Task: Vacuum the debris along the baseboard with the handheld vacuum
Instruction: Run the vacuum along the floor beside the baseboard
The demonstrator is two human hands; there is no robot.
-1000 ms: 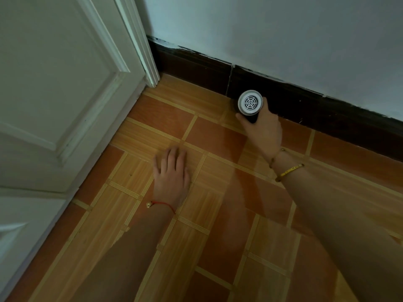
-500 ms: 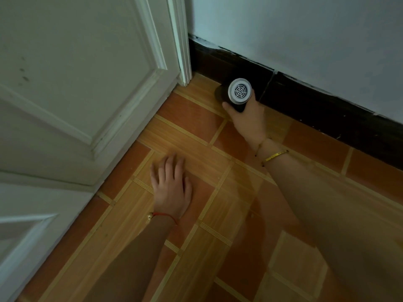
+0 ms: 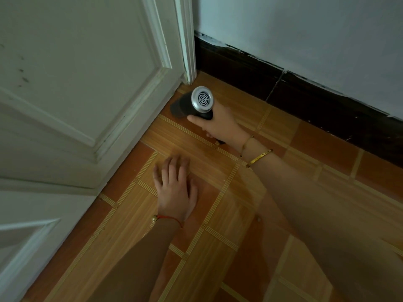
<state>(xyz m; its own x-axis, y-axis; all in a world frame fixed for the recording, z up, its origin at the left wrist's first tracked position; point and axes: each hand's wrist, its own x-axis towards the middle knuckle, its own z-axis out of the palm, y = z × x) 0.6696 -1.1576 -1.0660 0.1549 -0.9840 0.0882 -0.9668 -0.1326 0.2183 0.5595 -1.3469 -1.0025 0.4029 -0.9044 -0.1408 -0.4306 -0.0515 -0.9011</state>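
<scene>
My right hand (image 3: 220, 124) grips the handle of a black handheld vacuum (image 3: 192, 105) with a round silver vent grille at its rear. Its nozzle points left and down at the floor, close to the bottom of the white door (image 3: 87, 73), in the corner where door frame and dark baseboard (image 3: 294, 92) meet. My left hand (image 3: 174, 188) lies flat on the tiled floor, fingers spread, nearer to me. Debris is too small to make out.
The white panelled door stands along the left. A pale wall (image 3: 305, 29) rises above the baseboard at the back. Orange and wood-pattern floor tiles (image 3: 229, 236) fill the rest of the view.
My right hand has carried the vacuum left along the baseboard to the door corner and turned the nozzle toward the door. My left hand stayed flat on the floor.
</scene>
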